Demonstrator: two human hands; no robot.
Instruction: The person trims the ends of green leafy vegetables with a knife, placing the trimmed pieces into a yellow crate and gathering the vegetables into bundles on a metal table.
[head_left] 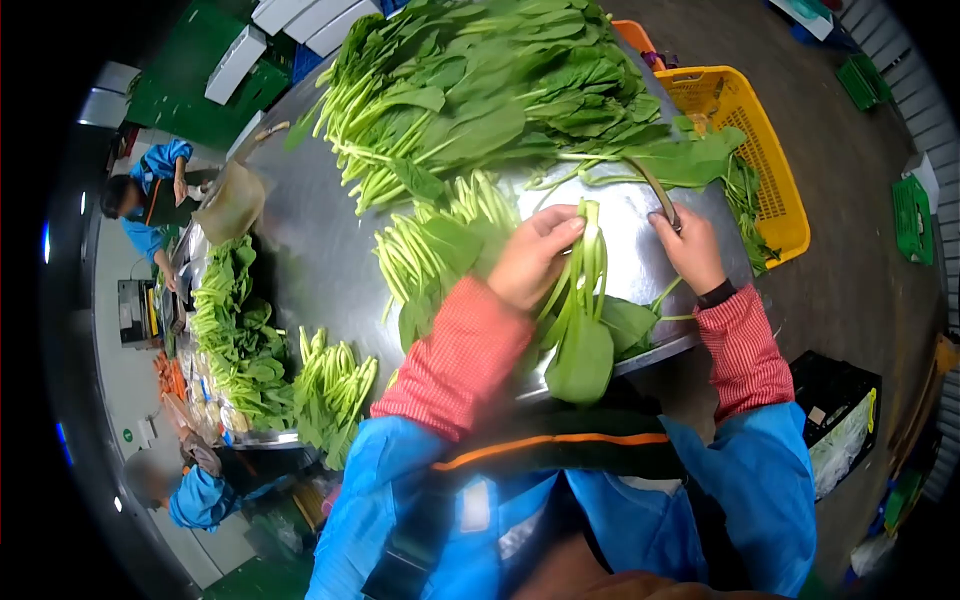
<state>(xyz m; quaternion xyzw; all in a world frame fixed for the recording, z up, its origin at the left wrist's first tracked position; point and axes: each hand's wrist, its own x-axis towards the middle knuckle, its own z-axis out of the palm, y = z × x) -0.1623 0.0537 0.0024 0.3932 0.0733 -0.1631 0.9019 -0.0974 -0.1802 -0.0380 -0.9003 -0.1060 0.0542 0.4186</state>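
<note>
My left hand (535,256) is closed around a small bunch of choy sum (588,270), its pale cut stems pointing away from me and its leaves hanging toward the table's near edge. In my right hand (692,246) is a curved knife (655,188), its thin, hooked blade reaching away from me, a little apart from the stems. Loose leaves (628,325) lie under and beside the held bunch. Left of my left hand is a pile of choy sum (425,255) with the stems lined up. A larger heap of it (480,90) covers the far side.
The steel table (310,235) carries more bunches (335,385) at the left. A yellow basket (775,160) with greens stands against the right edge. A black crate (838,415) is on the floor at the right. Two co-workers in blue (155,200) are at the left.
</note>
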